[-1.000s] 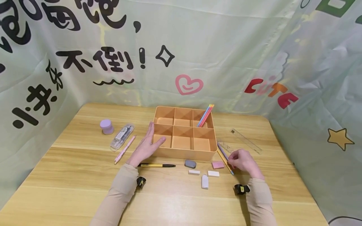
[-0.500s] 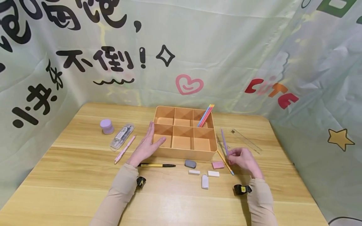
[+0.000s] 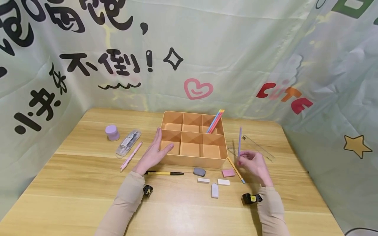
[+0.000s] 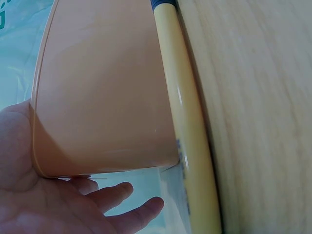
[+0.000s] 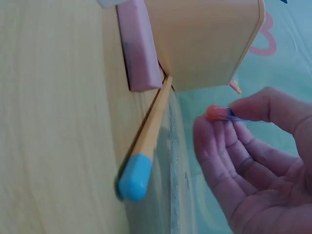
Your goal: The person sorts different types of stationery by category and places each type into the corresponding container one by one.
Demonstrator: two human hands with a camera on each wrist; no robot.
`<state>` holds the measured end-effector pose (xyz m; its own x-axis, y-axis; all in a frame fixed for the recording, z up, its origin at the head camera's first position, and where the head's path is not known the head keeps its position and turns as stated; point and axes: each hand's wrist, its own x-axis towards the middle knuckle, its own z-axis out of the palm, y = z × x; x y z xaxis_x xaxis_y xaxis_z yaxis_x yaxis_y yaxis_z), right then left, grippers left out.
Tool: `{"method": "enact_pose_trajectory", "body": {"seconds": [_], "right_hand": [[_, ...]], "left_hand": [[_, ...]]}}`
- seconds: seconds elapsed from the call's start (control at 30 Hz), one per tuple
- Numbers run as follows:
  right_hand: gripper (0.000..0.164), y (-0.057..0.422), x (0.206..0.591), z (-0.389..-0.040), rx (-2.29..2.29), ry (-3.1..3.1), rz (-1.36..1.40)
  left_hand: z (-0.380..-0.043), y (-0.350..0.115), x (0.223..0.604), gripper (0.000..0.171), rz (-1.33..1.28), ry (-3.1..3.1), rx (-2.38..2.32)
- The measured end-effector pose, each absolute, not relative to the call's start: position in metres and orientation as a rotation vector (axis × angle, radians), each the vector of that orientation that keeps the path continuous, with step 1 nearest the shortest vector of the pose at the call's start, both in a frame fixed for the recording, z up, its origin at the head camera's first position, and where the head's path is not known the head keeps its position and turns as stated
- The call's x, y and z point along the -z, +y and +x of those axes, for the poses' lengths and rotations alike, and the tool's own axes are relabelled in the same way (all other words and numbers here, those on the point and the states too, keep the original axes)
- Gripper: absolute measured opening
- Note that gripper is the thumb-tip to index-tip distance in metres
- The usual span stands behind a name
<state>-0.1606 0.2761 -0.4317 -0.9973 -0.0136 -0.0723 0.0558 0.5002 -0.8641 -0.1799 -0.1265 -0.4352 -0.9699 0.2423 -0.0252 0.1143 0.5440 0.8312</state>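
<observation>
My right hand [image 3: 253, 164] pinches a purple pencil [image 3: 240, 141] near its lower end, with the shaft pointing upward beside the box's right side. In the right wrist view its orange-red tip [image 5: 214, 112] shows between thumb and fingers. My left hand [image 3: 152, 153] rests on the left side of the orange six-compartment box [image 3: 192, 160], fingers straight along the wall and thumb over the front-left corner. Several coloured pencils [image 3: 215, 121] lean in the back-right compartment. A yellow pencil with a blue end [image 3: 236, 169] lies by the box's front-right corner, below my right hand.
Before the box lie a yellow-and-black pen [image 3: 165, 173], a grey eraser [image 3: 199, 171], a pink eraser [image 3: 228, 173] and several white ones [image 3: 215, 190]. Leftward are a pink pen [image 3: 131, 156], a clear case [image 3: 128, 143] and a purple jar [image 3: 112, 132]. A clear ruler [image 3: 258, 148] lies right.
The right hand has lifted the purple pencil from beside the yellow one and tipped it from lying slanted to nearly upright. My left hand has stayed on the box.
</observation>
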Motion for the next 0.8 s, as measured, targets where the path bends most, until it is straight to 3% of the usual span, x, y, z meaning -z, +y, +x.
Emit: {"method": "enact_pose_trajectory", "body": {"seconds": [0.37, 0.8], "right_hand": [[0.033, 0.269, 0.435, -0.161, 1.933, 2.483, -0.025], [0.013, 0.265, 0.436, -0.164, 2.190, 2.475, 0.002]], "left_hand": [[-0.179, -0.126, 0.435, 0.095, 0.300, 2.642, -1.400], [-0.179, -0.126, 0.433, 0.096, 0.313, 2.639, -1.405]]}}
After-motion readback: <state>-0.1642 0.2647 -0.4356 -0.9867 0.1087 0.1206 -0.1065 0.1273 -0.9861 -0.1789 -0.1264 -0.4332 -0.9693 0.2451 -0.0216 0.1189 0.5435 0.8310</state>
